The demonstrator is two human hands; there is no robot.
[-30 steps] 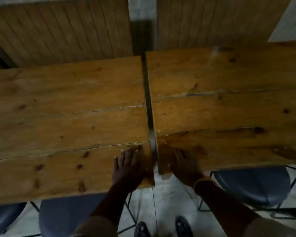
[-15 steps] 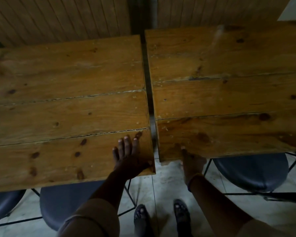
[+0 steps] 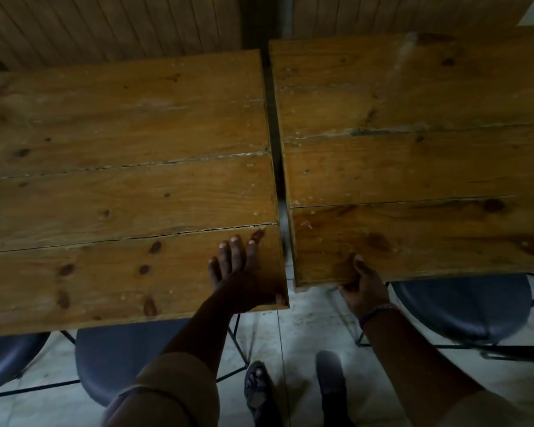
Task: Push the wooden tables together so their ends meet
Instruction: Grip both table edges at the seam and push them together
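Slipping off the top of the right table [image 3: 413, 167], the right hand [image 3: 363, 286] now hooks its near edge close to the corner: thumb on the planks, fingers curled under out of sight, so it grips the edge instead of lying flat as it did a second ago. On the left table [image 3: 121, 186] the left hand [image 3: 244, 278] has kept its place, palm down at the near right corner, fingers [image 3: 233, 251] spread and open, pressing rather than holding.

Between the two ends a dark gap [image 3: 275, 149] remains, narrow and fairly even from far to near, so the ends do not yet meet. The right table also sits a little farther back than the left, their near edges out of line. My judgement: the new grip prepares a pull of the right table leftward while the left hand steadies.

Dark stools [image 3: 463, 306] stand below on the pale floor [image 3: 305, 328].
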